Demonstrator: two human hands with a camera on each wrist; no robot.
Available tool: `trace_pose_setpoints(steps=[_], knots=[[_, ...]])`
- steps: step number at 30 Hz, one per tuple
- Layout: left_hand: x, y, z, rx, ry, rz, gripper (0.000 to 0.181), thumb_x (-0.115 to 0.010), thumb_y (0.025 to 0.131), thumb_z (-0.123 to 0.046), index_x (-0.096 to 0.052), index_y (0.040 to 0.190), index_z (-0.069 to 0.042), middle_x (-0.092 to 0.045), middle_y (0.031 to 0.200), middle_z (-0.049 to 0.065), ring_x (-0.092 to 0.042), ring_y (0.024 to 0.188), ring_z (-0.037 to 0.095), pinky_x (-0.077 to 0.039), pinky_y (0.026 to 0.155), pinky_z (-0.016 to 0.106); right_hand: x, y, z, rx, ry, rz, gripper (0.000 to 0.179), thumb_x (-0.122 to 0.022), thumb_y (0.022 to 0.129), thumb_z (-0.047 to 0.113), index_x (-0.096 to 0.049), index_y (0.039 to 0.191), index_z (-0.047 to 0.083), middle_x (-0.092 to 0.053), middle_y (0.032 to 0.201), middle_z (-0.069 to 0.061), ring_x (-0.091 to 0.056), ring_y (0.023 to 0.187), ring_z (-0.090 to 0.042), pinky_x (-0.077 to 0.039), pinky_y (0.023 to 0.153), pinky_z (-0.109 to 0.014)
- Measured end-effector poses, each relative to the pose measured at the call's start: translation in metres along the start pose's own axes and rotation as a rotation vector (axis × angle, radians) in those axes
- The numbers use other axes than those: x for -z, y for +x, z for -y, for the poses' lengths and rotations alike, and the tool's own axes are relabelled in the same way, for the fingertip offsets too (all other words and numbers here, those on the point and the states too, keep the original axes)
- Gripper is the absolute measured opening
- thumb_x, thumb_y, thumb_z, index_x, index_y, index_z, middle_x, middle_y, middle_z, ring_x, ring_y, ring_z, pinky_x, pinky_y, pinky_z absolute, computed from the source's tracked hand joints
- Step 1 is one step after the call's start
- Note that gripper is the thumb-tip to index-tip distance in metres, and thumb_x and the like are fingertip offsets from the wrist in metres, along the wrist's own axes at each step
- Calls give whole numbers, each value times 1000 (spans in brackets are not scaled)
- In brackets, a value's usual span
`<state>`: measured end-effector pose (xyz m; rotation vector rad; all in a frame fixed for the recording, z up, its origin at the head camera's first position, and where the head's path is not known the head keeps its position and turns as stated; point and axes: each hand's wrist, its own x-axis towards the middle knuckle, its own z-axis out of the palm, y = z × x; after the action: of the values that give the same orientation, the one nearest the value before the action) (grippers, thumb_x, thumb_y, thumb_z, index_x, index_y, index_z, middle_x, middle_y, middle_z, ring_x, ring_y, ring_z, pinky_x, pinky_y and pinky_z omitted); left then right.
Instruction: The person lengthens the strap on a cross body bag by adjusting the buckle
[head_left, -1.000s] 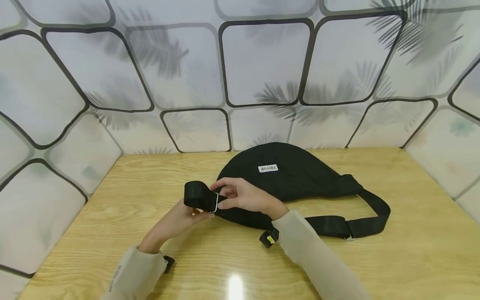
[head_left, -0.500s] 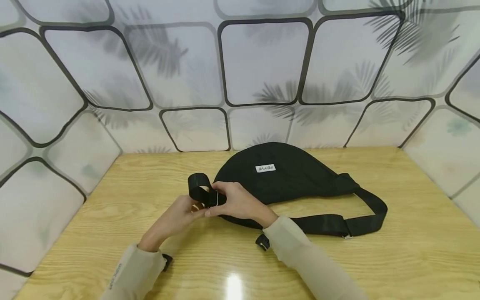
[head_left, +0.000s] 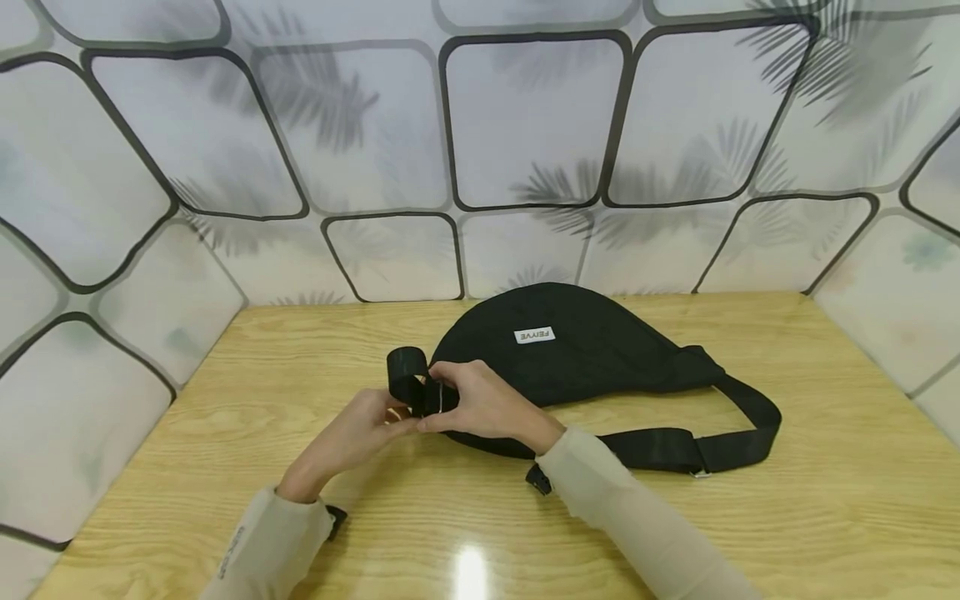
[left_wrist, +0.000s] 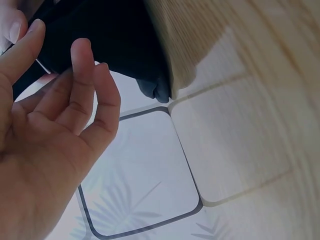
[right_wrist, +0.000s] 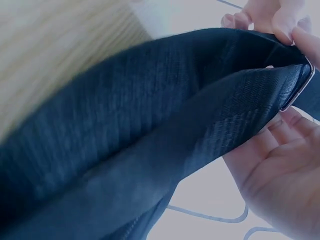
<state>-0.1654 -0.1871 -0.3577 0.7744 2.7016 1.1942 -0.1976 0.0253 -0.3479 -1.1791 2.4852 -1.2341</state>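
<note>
A black sling bag (head_left: 577,342) with a small white label lies on the wooden table. At its left end, a black webbing strap (head_left: 407,364) rises in a small loop and passes through a metal slider buckle (right_wrist: 300,90). My left hand (head_left: 365,429) pinches the strap from below and left of the buckle, its other fingers loosely bent in the left wrist view. From the right, my right hand (head_left: 487,404) grips the strap at the buckle between thumb and fingers. The two thumbs nearly meet there. In the head view, the fingers partly hide the buckle.
The bag's other strap (head_left: 738,450) curves along the table on the right, with a second metal slider (head_left: 700,474). A patterned cloth wall (head_left: 532,125) stands behind and beside the wooden table (head_left: 247,375). Dark camera mounts sit at both wrists.
The strap loop has tipped upward and shifted slightly right. My right fingers, earlier spread beside the buckle, have come in over it, and both hands are closer together. The bag stays in place.
</note>
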Motion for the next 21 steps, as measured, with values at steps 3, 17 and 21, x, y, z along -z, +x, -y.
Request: trace_pose_setpoints(steps=[3,17,21], knots=[[0,0,1,-2,-10,10,11,-70,95,-5,-72,101,4,-73,92,8,-66,83,19,-55,74,33,1,-1,-2,14,-38,2,44,-85,86,24,-66,118,1,-72,106,-6,-66,87,-15,-50,76,-25],[1,-1,2,-24,-1,57,17,-67,99,-8,-66,113,0,-70,103,7,-65,86,17,-53,73,32,5,-8,-2,20,-79,-16,36,-83,86,21,-67,114,3,-73,103,-5,-67,85,-15,-51,74,-25],[2,-1,2,-10,-1,64,25,-67,100,-11,-64,122,0,-69,111,8,-65,87,16,-54,75,33,9,-10,-2,-1,-65,-22,36,-81,87,20,-67,115,3,-72,108,-6,-69,101,-17,-52,86,-30]])
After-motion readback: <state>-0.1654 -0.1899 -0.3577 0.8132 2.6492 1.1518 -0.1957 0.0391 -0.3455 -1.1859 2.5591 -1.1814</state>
